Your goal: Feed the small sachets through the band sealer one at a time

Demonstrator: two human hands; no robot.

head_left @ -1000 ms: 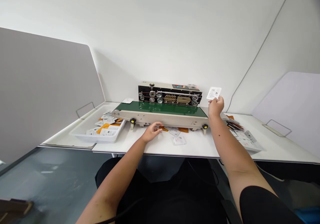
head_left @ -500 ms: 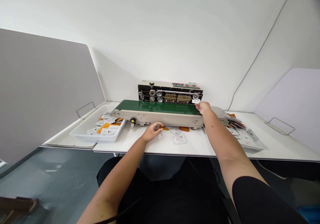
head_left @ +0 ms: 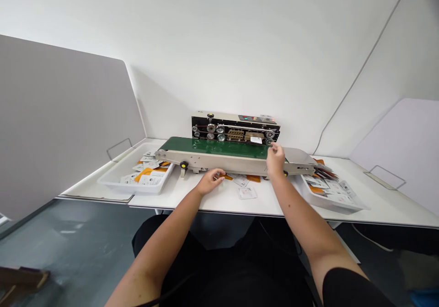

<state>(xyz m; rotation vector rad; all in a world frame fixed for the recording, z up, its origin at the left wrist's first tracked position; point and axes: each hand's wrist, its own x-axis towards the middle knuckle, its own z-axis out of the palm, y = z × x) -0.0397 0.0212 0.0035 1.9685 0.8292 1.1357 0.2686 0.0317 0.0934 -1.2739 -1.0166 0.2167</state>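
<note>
My right hand (head_left: 275, 159) is over the right part of the green conveyor belt (head_left: 212, 146), its fingers bent and slightly apart with nothing held. To its left, a small white packet (head_left: 256, 140) is in the band sealing machine (head_left: 236, 129), in front of the brass-coloured blocks and clear of my fingers. My left hand (head_left: 209, 182) rests at the table's front side with fingers loosely curled and apart. Close to those fingertips are an orange packet (head_left: 226, 177) and a printed white packet (head_left: 247, 193), lying below the conveyor.
At the left, a white bin (head_left: 133, 189) holds several white and orange packets. Another white bin (head_left: 329, 202) with packets stands right of my right arm. A round black knob (head_left: 184, 165) sticks out from the conveyor's front. Grey panels (head_left: 68, 124) flank the table.
My right hand has let go of the white packet and drawn back toward me. The packet has moved left along the machine. My left hand stays in about the same place.
</note>
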